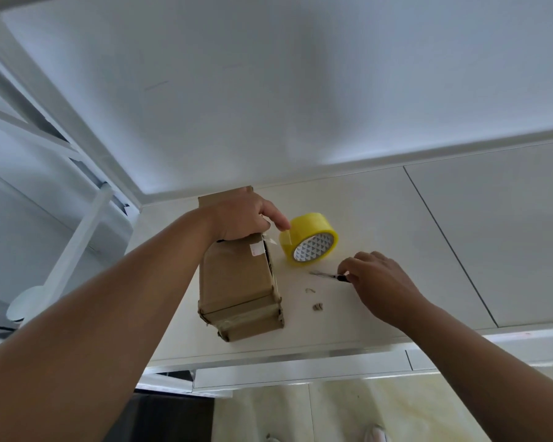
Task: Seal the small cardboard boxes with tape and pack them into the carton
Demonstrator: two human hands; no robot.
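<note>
Our left hand (243,218) grips the far end of the small box (237,282), mid-frame, long axis toward us; our right hand (377,282) pinches a cutter (328,275) just right, below the tape roll (310,239).

no text, brand, number or sign can be read in this view. the small white rectangular sticker (256,249) near the top edge of the brown cardboard box (237,282) is too small and washed out to tell whether it is printed. the white inner core of the yellow roll of adhesive tape (310,239) bears only a grey pattern of small triangles, no legible letters.
</note>
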